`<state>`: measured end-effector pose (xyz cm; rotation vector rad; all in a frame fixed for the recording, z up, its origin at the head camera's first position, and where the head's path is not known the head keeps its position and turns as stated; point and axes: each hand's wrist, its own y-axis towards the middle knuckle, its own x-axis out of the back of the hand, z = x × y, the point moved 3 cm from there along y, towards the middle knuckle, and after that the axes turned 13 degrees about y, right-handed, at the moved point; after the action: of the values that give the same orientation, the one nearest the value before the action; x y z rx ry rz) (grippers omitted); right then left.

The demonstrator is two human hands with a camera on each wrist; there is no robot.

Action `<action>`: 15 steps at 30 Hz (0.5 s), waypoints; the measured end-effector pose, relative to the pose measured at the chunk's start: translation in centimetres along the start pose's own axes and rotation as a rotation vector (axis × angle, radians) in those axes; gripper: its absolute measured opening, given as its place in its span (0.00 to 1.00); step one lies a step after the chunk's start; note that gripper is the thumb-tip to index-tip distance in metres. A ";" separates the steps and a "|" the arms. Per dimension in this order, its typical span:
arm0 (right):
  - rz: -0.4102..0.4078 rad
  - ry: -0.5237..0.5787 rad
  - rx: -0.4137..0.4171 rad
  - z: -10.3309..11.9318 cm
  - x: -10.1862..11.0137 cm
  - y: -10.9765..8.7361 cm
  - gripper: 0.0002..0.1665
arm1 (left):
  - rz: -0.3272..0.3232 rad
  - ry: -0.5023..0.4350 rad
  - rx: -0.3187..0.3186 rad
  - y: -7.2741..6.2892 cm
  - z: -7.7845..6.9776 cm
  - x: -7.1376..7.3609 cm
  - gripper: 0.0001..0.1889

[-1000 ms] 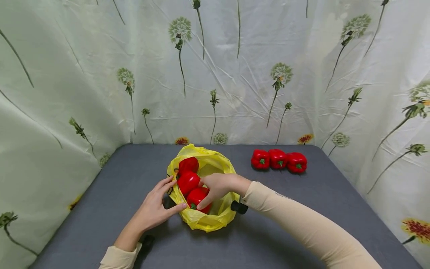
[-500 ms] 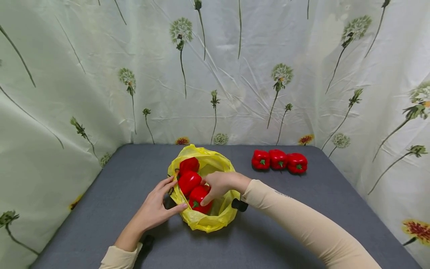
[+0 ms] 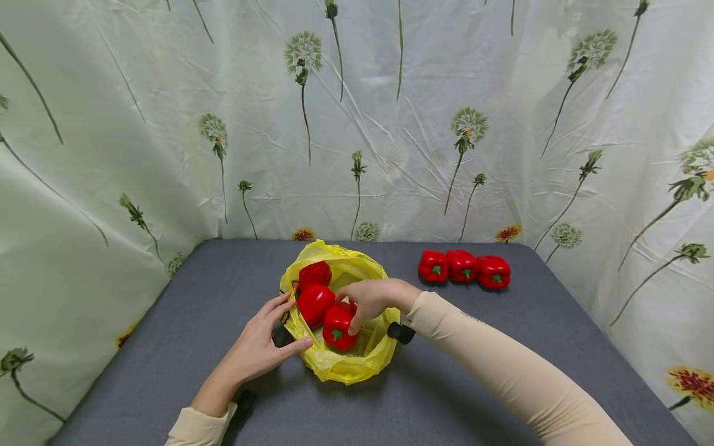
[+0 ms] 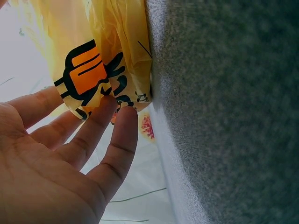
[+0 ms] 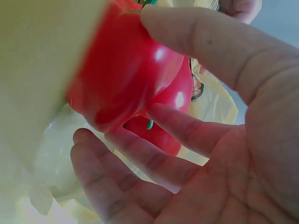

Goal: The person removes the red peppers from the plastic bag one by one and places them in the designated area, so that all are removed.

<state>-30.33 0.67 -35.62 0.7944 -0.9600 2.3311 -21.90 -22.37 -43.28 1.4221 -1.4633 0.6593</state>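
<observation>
A yellow plastic bag (image 3: 348, 371) stands on the table with its mouth wide, several dark marks and an orange print (image 4: 88, 72) on its side. Inside, my right hand (image 3: 369, 301) grips a red bell pepper (image 3: 337, 331) between thumb and fingers, its green stem toward me. Two more red bell peppers lie against the bag's left wall, the nearer one (image 3: 315, 303) beside the gripped one and the other pepper (image 3: 315, 274) behind it. At the bag's left side, my left hand (image 3: 259, 344) has its fingers spread, fingertips touching the outside and thumb at the rim.
Three red bell peppers (image 3: 462, 267) sit side by side at the back right of the grey table (image 3: 474, 409). A curtain (image 3: 390, 124) with dandelion prints hangs behind the table and along both sides.
My right hand has moved the gripped bell pepper rightward and slightly up within the bag, apart from the left wall. My left hand has stayed in place at the bag.
</observation>
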 end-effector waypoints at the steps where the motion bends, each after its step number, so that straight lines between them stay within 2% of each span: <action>1: -0.002 -0.001 -0.002 0.0 0.1 -0.1 0.41 | -0.001 0.000 0.001 0.0 0.0 0.0 0.48; 8: 0.000 0.025 -0.037 -0.1 0.6 -0.4 0.41 | 0.002 0.001 0.008 0.0 0.0 0.0 0.49; 15: 0.014 0.123 -0.076 -0.8 1.5 -0.5 0.41 | 0.001 -0.001 0.003 0.0 -0.1 0.0 0.48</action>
<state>-31.33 1.88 -34.90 0.6095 -0.9964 2.3107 -21.86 -22.31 -43.21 1.4240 -1.4652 0.6614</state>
